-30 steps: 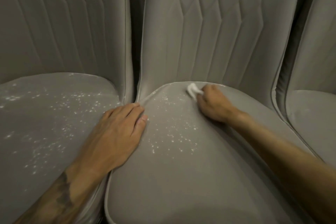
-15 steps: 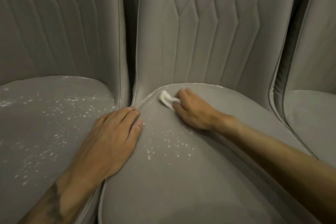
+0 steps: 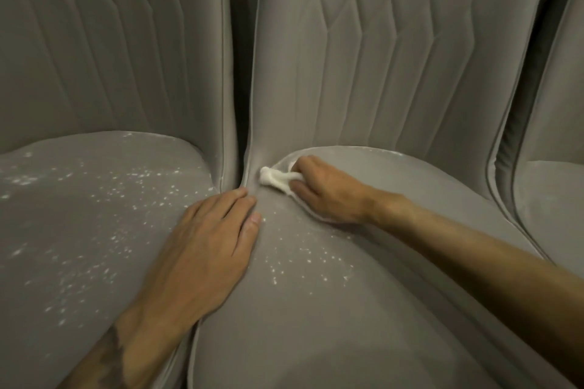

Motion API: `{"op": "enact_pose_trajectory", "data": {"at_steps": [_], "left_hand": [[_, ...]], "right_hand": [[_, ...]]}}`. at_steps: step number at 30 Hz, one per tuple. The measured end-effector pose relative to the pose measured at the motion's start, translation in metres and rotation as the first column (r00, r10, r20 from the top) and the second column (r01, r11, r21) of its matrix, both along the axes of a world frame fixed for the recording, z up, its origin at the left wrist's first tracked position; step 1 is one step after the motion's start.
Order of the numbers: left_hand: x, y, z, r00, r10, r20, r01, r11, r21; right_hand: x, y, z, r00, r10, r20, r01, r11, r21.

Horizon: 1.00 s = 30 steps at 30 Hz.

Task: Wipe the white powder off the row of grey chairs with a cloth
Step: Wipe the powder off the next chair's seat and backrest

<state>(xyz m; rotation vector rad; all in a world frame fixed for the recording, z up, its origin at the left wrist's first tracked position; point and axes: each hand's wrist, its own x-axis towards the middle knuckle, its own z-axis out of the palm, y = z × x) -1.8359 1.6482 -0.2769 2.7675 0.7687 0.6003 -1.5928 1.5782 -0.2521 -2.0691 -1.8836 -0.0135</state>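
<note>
Three grey upholstered chairs stand side by side. On the middle chair's seat (image 3: 316, 325), my right hand (image 3: 328, 193) grips a small white cloth (image 3: 275, 178) and presses it into the back left corner, where the seat meets the backrest. White powder specks (image 3: 309, 259) lie scattered across the middle seat just in front of that hand. My left hand (image 3: 202, 249) rests flat, fingers straight, over the gap between the left and middle seats. The left chair's seat (image 3: 79, 215) is dotted with white powder (image 3: 104, 262) over most of its surface.
Tall quilted backrests (image 3: 395, 57) rise behind the seats. A narrow dark gap (image 3: 241, 73) separates the left and middle backrests. The right chair's seat (image 3: 550, 199) shows at the frame's right edge, with no powder visible on it.
My right hand has swept the cloth leftward along the back of the middle seat into its left corner. My left hand has stayed flat in place.
</note>
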Motion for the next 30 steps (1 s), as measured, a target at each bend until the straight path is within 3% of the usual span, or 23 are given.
{"op": "enact_pose_trajectory", "data": {"at_steps": [4, 11, 17, 22, 24, 30], "left_hand": [[0.0, -0.003, 0.002, 1.0, 0.005, 0.002, -0.005, 1.0, -0.026], [0.002, 0.0, 0.007, 0.995, 0.044, 0.086, -0.045, 0.999, 0.007], [-0.013, -0.001, 0.014, 0.999, 0.024, 0.035, -0.027, 0.997, 0.067], [-0.03, -0.001, 0.008, 1.0, 0.021, -0.012, -0.019, 0.988, 0.154], [-0.031, 0.0, 0.006, 1.0, 0.01, 0.009, -0.011, 0.988, 0.153], [-0.029, -0.002, 0.002, 0.999, 0.035, 0.009, -0.036, 0.99, 0.136]], "right_hand": [[0.039, 0.034, 0.002, 0.964, -0.262, -0.039, 0.26, 0.964, -0.053], [-0.021, 0.017, -0.003, 0.999, 0.038, 0.025, -0.039, 0.998, 0.057], [0.018, 0.046, 0.001, 0.98, -0.199, -0.006, 0.199, 0.979, -0.032], [-0.051, 0.014, -0.003, 0.994, 0.103, -0.031, -0.102, 0.994, 0.023], [-0.048, 0.007, 0.005, 0.988, 0.149, -0.028, -0.148, 0.989, 0.018], [0.003, 0.03, 0.005, 0.988, -0.151, -0.017, 0.15, 0.987, -0.061]]}}
